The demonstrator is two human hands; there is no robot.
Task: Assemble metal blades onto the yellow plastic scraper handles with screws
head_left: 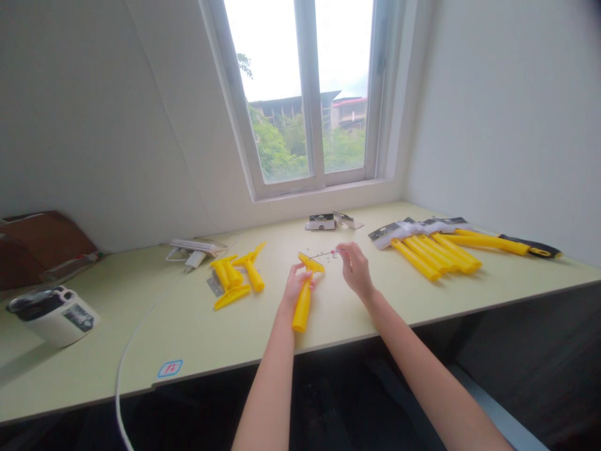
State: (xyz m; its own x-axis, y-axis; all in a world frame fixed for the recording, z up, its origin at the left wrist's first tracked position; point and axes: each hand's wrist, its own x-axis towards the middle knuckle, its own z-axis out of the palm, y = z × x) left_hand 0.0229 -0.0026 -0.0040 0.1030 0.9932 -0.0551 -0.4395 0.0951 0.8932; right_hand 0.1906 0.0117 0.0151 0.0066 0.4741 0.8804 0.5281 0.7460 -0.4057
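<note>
My left hand point(297, 285) is closed around the neck of a yellow scraper-like tool point(303, 308), whose handle points toward the table's front edge. My right hand point(353, 266) pinches the red end of a thin screwdriver point(323, 254). Its shaft reaches left to the tool's head; whether the tip touches a screw is too small to tell. Small metal pieces point(328, 259) lie scattered on the table just behind the tool. Several more yellow tool parts point(232, 275) rest in a group to the left of my left hand.
Packaged yellow-handled tools point(436, 250) lie at the right, with a black-handled one point(530, 244) beyond. Small boxes point(322, 221) stand near the window. A power strip point(195, 250), a white cable point(126, 351), a black-lidded white container point(59, 316) and a brown box point(44, 244) are at the left.
</note>
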